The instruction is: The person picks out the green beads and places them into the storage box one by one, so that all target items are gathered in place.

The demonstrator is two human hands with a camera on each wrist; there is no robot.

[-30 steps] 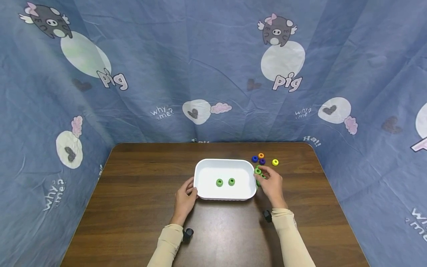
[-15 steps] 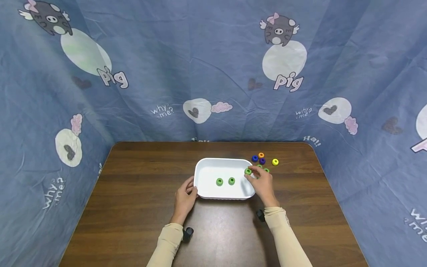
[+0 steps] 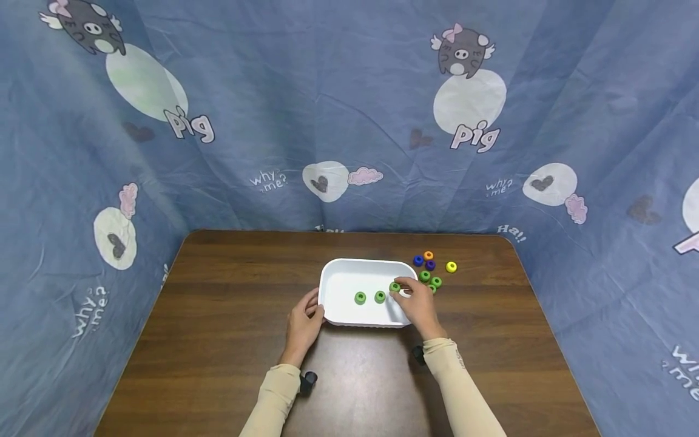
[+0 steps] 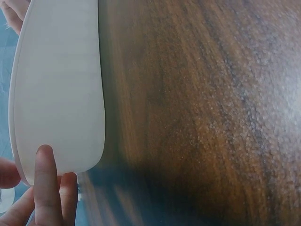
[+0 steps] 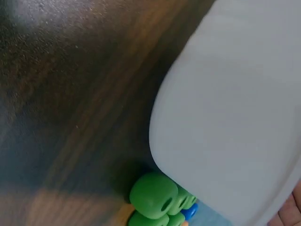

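A white plastic tray point(image 3: 344, 279) lies on the table. My left hand point(image 3: 303, 328) grips its left end; in the left wrist view the fingers point(image 4: 46, 188) lie against the outer wall, with the thumb at the rim. Over the right part of the tray, my right hand point(image 3: 419, 308) pinches a green bead point(image 3: 395, 287) between thumb and fingertips. Two more green beads, a left one point(image 3: 360, 298) and a right one point(image 3: 380, 297), sit apart on the tray floor. The right wrist view has the tray's outer wall point(image 5: 225, 108) covering most of that hand.
Several green beads point(image 5: 153, 194) cluster beside the tray's right end. Behind them on the wooden table point(image 3: 218, 328) lie a blue bead point(image 3: 418, 260), a purple bead point(image 3: 430, 265), an orange bead point(image 3: 428, 255) and a yellow bead point(image 3: 451, 267). A blue patterned cloth point(image 3: 246, 152) hangs behind.
My right hand has carried a green bead left from the cluster, across the right rim to above the tray, near the two inside. The left hand has stayed at the tray's left end.
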